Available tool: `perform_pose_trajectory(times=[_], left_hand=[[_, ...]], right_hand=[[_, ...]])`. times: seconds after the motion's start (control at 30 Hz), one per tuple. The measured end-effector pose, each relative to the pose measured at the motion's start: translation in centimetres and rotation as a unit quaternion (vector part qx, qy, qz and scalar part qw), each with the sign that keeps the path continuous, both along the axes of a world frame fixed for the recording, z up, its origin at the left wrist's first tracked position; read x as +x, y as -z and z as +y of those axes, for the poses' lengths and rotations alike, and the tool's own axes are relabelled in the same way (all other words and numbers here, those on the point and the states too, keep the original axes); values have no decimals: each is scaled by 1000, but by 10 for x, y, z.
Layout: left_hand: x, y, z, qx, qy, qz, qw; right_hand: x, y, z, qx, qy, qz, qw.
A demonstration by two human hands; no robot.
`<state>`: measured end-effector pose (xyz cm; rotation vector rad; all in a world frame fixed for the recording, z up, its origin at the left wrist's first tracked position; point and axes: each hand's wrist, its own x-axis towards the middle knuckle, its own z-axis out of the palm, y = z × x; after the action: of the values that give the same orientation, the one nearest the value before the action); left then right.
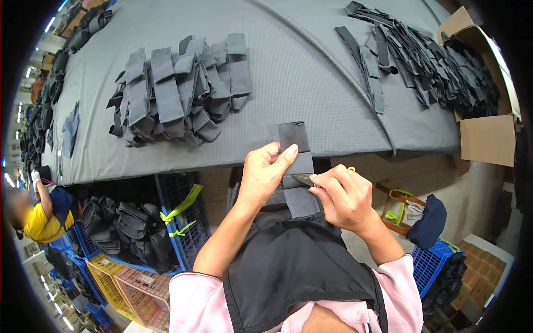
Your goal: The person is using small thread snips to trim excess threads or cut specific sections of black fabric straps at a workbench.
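Note:
My left hand (262,176) pinches a dark grey fabric strip (302,201) between thumb and fingers, near the table's front edge. The strip is folded or sewn into sections; its upper end lies on the table and its lower part hangs before my black apron (302,255). In my right hand (345,198) is a small pointed metal tool that looks like thread snips (303,178). Their tip touches or lies just over the strip, below my left thumb. My fingers cover most of the snips, so I cannot tell if the blades are apart.
On the grey cloth-covered table (288,72) lies a pile of similar strips (172,94). More strips (427,66) spill from a cardboard box (488,139) at right. Blue crates (175,216) hold black bags below. A person in yellow (47,216) is at far left.

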<state>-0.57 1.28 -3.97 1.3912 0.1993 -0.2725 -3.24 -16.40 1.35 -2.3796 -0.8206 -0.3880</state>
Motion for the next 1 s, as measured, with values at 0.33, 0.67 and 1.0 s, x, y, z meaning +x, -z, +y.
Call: perform_pose_trajectory(times=[0.33, 0.67, 1.0], left_hand=[[4, 0, 2, 9, 3, -7, 1000], [8, 15, 1, -438, -42, 242, 864], [21, -27, 14, -252, -37, 90, 963]], right_hand=[[-7, 1, 3, 193, 63, 96, 974], [2, 19, -9, 331, 92, 402, 849], [-8, 40, -8, 475, 140, 438, 750]])
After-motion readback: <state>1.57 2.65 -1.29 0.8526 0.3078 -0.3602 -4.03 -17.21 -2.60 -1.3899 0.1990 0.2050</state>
